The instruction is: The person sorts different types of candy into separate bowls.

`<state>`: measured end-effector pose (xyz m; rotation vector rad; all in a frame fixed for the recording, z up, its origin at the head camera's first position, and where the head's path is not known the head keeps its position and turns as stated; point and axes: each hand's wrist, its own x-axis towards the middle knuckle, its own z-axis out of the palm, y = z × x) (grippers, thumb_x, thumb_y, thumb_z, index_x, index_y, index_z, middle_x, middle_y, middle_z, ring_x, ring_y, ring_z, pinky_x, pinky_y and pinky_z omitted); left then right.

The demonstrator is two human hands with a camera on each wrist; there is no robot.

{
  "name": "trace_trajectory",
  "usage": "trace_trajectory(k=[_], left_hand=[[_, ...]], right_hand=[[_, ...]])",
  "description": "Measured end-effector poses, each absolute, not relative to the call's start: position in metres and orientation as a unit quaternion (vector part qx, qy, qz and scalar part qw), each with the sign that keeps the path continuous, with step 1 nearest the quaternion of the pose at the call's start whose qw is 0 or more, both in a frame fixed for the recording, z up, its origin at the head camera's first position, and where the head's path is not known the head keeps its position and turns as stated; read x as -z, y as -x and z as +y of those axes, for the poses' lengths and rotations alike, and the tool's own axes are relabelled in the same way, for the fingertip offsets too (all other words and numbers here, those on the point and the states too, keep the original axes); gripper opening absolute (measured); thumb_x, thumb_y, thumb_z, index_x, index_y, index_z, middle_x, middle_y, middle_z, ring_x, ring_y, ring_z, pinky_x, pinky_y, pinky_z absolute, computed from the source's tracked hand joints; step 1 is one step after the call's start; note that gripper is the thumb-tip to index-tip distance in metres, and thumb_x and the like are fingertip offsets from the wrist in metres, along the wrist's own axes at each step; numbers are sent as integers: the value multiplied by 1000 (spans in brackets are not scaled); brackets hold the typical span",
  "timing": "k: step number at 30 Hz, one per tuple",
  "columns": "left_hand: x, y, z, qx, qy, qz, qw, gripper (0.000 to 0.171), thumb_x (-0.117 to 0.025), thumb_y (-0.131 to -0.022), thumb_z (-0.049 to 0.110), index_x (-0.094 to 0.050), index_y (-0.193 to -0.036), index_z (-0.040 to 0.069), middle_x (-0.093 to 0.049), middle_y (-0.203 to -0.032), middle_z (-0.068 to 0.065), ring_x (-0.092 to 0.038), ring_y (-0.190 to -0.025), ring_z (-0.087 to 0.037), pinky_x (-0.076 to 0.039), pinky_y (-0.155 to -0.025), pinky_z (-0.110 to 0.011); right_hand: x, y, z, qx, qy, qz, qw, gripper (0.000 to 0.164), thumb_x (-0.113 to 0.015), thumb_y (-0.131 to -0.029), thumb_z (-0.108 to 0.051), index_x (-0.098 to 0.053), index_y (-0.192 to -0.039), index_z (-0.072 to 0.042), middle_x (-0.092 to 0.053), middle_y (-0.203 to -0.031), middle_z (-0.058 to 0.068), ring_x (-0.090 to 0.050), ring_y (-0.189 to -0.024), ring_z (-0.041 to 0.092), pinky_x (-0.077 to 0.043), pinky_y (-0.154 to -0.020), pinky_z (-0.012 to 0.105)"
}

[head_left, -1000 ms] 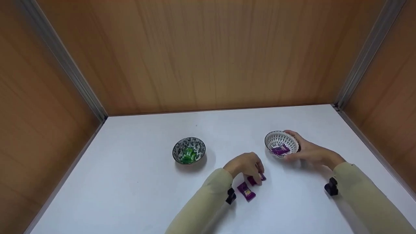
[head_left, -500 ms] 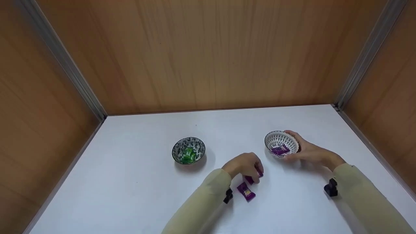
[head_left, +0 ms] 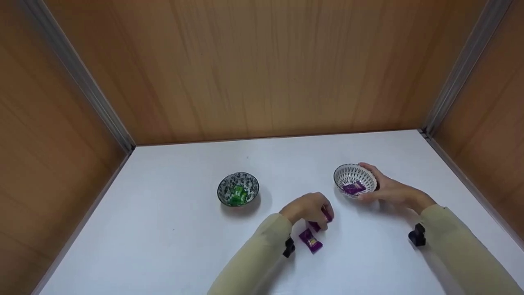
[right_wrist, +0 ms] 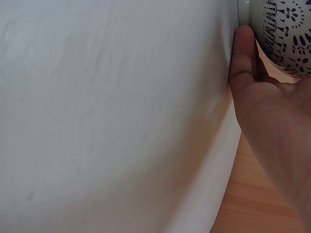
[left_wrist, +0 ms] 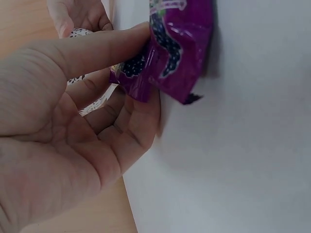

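My left hand (head_left: 311,209) pinches a purple wrapped candy (left_wrist: 133,73) between thumb and fingers, low over the white table. The fingers partly cover this candy in the head view. Just nearer to me lies a second purple candy (head_left: 310,241) with dark berries printed on its wrapper. At the right, my right hand (head_left: 393,192) grips the side of a white bowl with a dark pattern (head_left: 348,174), thumb at the near side and fingers at the far side. Purple candy (head_left: 354,187) lies inside that bowl; I cannot tell how many pieces.
Left of the hands stands a dark-patterned bowl (head_left: 224,186) with green wrapped candy (head_left: 238,195) in it. Wood-grain panels (head_left: 270,73) enclose the white table (head_left: 163,254) at the back and both sides.
The left fingers have closed in on the candy and shifted it slightly, turning it a little. The right hand and both bowls keep their places.
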<state>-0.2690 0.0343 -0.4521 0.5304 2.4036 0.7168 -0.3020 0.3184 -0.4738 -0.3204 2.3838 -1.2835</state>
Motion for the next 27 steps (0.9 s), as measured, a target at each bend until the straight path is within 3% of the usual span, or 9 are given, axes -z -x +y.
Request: trace_trajectory(k=[17, 23, 27], left_hand=[[447, 280, 30, -329, -229, 856, 326, 24, -88, -77, 7, -77, -96, 18, -70, -85, 5, -69, -72, -11, -54, -71, -24], [435, 284, 34, -409, -249, 816, 324, 25, -86, -82, 9, -76, -104, 16, -69, -92, 2, -66, -81, -10, -59, -71, -26], [432, 286, 37, -492, -243, 782, 296, 26, -87, -81, 9, -76, -104, 15, -69, -96, -1, -67, -83, -12, -60, -71, -29]], right_hand=[[473, 302, 318, 454, 116, 858, 211, 110, -80, -86, -39, -1, -163, -32, -13, -165, 19, -12, -149, 46, -8, -112, 75], [475, 302, 319, 460, 115, 854, 215, 111, -81, -87, -38, 0, -162, -33, -15, -164, 19, -17, -147, 45, -11, -113, 75], [478, 304, 320, 463, 115, 852, 216, 111, -81, -86, -38, 0, -162, -33, -18, -163, 18, -22, -146, 43, -13, -114, 73]])
